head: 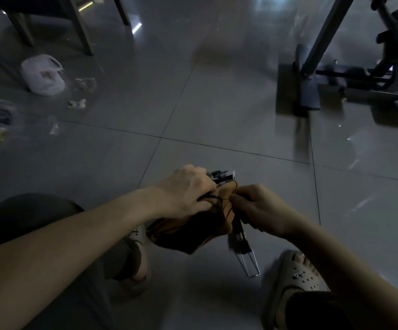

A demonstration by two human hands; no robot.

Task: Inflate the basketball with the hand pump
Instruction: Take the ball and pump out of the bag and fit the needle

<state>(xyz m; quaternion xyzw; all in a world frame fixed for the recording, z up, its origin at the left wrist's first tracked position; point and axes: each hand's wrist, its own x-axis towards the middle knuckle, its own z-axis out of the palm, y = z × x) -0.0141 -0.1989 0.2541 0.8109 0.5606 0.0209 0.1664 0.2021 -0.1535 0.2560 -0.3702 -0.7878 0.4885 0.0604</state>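
Observation:
A flat, deflated brown basketball (188,232) with black seams lies crumpled on the tiled floor between my feet. My left hand (188,191) presses down on its top, fingers curled over the ball and a thin black hose. My right hand (262,210) grips the dark hand pump (238,231) at the ball's right edge. The pump's wire foot loop (249,263) rests on the floor below. A small black and white part (221,176) pokes out just beyond my left hand; what it is stays unclear.
A white plastic bag (42,75) and scraps of litter lie at the left near chair legs (79,27). An exercise machine frame (350,75) stands at the upper right. My sandalled feet (295,279) flank the ball.

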